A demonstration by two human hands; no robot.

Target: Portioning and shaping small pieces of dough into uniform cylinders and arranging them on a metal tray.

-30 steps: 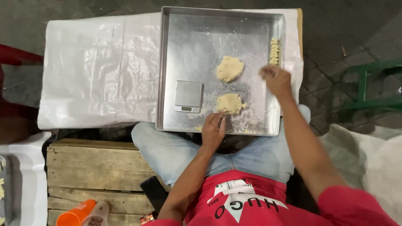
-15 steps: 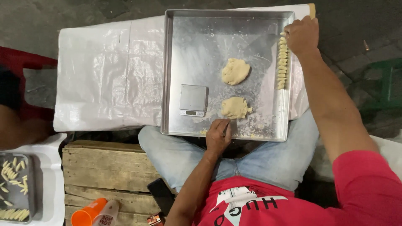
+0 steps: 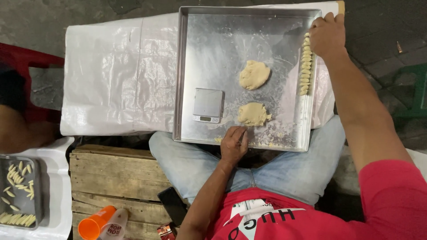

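While the head view looks straight down, a large square metal tray [image 3: 195,66] fills the upper middle of the frame, resting on a bench draped in white plastic sheeting [image 3: 115,75] and partly over the person's knees. The right hand [image 3: 328,35] sits at the tray's upper right corner, its grip loosely curled over the top end of a row of small pale dough pieces [image 3: 305,64]; whether it pinches a piece I cannot tell. That row runs with its long axis up and down the frame along the tray's right wall, lying just below this hand. The left hand [image 3: 233,144] rests on the tray's lower rim, fingers curled, perhaps around something small. Just above it lies one flattened lump of pale dough [image 3: 253,114], with a second lump [image 3: 254,74] higher up and a small silver digital scale [image 3: 208,105] to the left. At lower left are a wooden crate [image 3: 115,178], an orange plastic cup [image 3: 95,226] and a smaller tray of shaped pieces [image 3: 18,191].
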